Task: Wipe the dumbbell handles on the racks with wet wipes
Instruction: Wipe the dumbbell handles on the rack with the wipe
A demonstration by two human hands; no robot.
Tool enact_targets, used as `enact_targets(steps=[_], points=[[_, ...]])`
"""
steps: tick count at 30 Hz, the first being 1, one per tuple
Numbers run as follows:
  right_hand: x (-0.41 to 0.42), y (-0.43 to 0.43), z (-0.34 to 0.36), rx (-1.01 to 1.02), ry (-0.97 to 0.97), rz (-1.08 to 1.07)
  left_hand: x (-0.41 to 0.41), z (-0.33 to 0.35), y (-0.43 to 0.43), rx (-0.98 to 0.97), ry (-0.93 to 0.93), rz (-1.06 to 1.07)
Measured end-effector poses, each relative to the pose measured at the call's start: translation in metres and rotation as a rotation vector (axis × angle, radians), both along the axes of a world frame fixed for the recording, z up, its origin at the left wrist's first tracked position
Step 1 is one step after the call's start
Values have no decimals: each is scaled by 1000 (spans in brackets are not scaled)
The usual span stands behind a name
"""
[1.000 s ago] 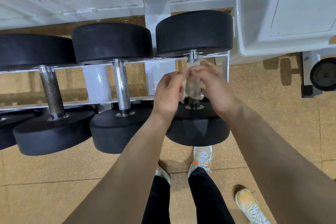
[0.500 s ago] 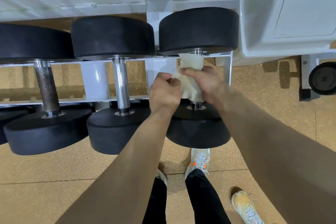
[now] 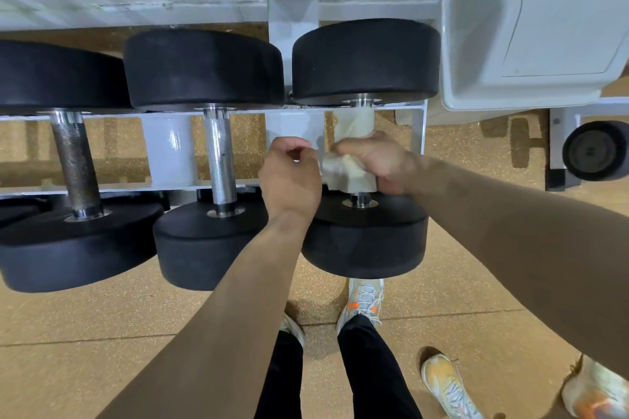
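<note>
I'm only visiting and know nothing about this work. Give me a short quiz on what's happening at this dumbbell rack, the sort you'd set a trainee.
1. True or false: the wipe is wrapped round the handle of the rightmost dumbbell on the rack.
2. Which hand grips the wrapped handle? A) left hand B) right hand C) neither
3. Fill in: to the left of it, ___ bare metal handles show.

Key: 1 true; 2 B; 3 two, a dull dark handle and a shiny handle.
</note>
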State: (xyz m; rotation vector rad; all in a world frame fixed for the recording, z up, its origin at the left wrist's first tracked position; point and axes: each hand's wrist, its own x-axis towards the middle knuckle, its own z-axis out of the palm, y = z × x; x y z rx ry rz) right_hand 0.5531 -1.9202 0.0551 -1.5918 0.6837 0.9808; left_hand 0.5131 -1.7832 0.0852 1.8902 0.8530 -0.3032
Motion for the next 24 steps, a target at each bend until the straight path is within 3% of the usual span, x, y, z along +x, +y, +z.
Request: enact_targets(steps=[4, 6, 9, 13, 18, 21, 24], points=[[-18, 13, 7, -458, -21, 247, 7, 5, 3, 39, -9, 21], [-17, 14, 7, -461, 13, 154, 7, 4, 3, 41, -8, 35], [-5, 12, 6, -211, 37, -118, 5, 3, -1, 31, -15, 36], [14, 0, -2, 282, 61, -315, -3, -2, -7, 19, -67, 16], [16, -10, -7, 428, 78, -332, -8, -5, -8, -10, -33, 35], [1, -4, -3, 252, 29, -157, -9, 3, -8, -20, -8, 44], [1, 6, 13, -228, -59, 128, -8, 16, -7, -11, -16, 53]])
